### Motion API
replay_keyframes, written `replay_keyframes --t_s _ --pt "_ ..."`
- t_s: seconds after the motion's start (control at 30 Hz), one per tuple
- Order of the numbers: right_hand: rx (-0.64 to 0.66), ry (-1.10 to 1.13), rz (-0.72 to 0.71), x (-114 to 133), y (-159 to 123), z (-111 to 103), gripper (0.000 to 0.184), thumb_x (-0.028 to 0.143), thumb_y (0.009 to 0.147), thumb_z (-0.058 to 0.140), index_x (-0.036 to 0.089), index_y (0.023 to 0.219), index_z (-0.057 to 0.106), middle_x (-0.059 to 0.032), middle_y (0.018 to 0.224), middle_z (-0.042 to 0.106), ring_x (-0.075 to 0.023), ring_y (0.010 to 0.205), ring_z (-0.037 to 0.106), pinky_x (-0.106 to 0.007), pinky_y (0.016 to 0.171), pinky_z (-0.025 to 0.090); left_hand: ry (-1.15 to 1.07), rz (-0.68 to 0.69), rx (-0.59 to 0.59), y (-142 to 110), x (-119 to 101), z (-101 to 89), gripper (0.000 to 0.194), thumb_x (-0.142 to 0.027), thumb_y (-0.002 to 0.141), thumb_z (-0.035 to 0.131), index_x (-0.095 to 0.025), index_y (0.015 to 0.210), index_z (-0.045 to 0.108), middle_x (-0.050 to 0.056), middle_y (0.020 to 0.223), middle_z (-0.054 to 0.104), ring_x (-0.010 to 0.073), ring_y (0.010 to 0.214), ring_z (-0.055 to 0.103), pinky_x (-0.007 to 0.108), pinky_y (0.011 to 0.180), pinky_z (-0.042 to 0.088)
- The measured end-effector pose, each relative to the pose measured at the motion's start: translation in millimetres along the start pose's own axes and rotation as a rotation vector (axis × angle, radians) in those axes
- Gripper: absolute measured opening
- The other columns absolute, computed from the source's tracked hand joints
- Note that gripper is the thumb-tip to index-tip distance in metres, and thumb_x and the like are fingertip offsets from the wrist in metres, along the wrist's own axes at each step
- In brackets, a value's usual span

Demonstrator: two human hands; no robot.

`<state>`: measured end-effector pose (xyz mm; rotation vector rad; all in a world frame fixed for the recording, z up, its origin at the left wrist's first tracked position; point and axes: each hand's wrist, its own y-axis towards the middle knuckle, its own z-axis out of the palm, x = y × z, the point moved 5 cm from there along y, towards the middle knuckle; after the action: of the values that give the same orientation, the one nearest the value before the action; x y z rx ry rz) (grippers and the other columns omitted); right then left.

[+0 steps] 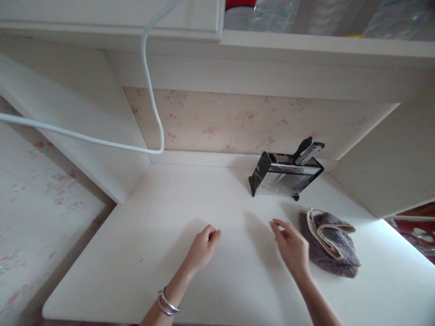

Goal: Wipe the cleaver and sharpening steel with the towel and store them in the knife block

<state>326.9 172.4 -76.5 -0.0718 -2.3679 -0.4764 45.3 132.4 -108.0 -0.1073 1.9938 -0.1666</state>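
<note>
My left hand [204,246] hovers over the white tabletop [217,290] with its fingers curled into a loose fist, and nothing shows in it. Two silver bangles [166,302] circle that wrist. My right hand [290,246] is held over the table too, fingers partly stretched and slightly apart, with no object visible in them. Just right of it lies a folded grey-brown cloth [335,246] with a beige edge. Behind both hands stands a black knife block [288,179] with clear sides, two handles sticking out of its top.
A white cable [154,108] hangs in the foreground at upper left. Overhead, a white shelf [306,45] holds plastic-wrapped things. White side panels [78,113] and flowered wallpaper [210,120] border the table. Red items show beyond the right edge.
</note>
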Motion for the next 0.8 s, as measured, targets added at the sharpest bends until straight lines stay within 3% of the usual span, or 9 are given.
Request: replay_keyframes --t_s 0.07,0.13,0.23,0.33,0.5,0.8 --pt "0.19 0.022 0.013 19.5 -16.7 41.9 0.045 0.059 0.086 0.049 0.021 0.098 0.071 -0.0022 0.08 0.07 -0.0108 0.055 0.056 -0.021 0.061 0.043 -0.019 0.028 0.017 5.8 -2.7 1.7 0.036 -0.051 0.089 0.043 -0.02 0.071 0.046 -0.005 0.06 0.042 0.0121 0.059 0.04 0.025 0.058 0.028" --pt "0.343 -0.018 -0.061 38.9 -32.8 74.3 0.052 0.058 0.092 0.038 0.019 0.079 0.071 -0.0017 0.068 0.067 -0.0105 0.056 0.055 -0.02 0.059 0.039 -0.04 0.046 0.036 9.9 -2.8 3.5 0.037 -0.05 0.087 0.045 -0.019 0.069 0.05 -0.005 0.059 0.043 0.0119 0.058 0.04 0.025 0.058 0.028" --pt "0.458 -0.12 -0.17 58.3 -51.0 101.7 0.06 0.053 0.096 0.03 0.017 0.06 0.063 -0.0024 0.058 0.062 -0.01 0.053 0.052 -0.02 0.054 0.03 -0.069 0.041 0.07 13.5 1.9 7.4 0.044 -0.052 0.087 0.045 -0.018 0.059 0.05 -0.005 0.053 0.04 0.0116 0.053 0.038 0.025 0.054 0.027" --pt "0.498 -0.154 -0.235 65.1 -59.4 109.8 0.05 0.048 0.095 0.037 0.019 0.064 0.063 -0.0026 0.066 0.066 -0.0105 0.059 0.055 -0.021 0.056 0.027 -0.095 0.025 0.059 15.1 8.3 8.9 0.048 -0.053 0.088 0.043 -0.017 0.058 0.052 -0.004 0.051 0.04 0.0115 0.052 0.039 0.025 0.054 0.027" --pt "0.522 -0.179 -0.28 61.8 -61.4 107.4 0.047 0.043 0.096 0.035 0.019 0.066 0.061 -0.0026 0.068 0.065 -0.0116 0.065 0.058 -0.022 0.059 0.027 -0.121 0.011 0.002 14.4 12.1 8.0 0.043 -0.053 0.088 0.044 -0.016 0.072 0.061 -0.004 0.058 0.044 0.012 0.057 0.04 0.024 0.056 0.029" --pt "0.539 -0.179 -0.296 62.0 -61.3 109.6 0.048 0.043 0.097 0.032 0.019 0.065 0.059 -0.0009 0.067 0.064 -0.0109 0.062 0.058 -0.024 0.059 0.026 -0.146 0.018 0.001 10.7 10.3 8.8 0.045 -0.053 0.086 0.048 -0.016 0.063 0.058 -0.004 0.057 0.043 0.0121 0.059 0.038 0.025 0.057 0.028"
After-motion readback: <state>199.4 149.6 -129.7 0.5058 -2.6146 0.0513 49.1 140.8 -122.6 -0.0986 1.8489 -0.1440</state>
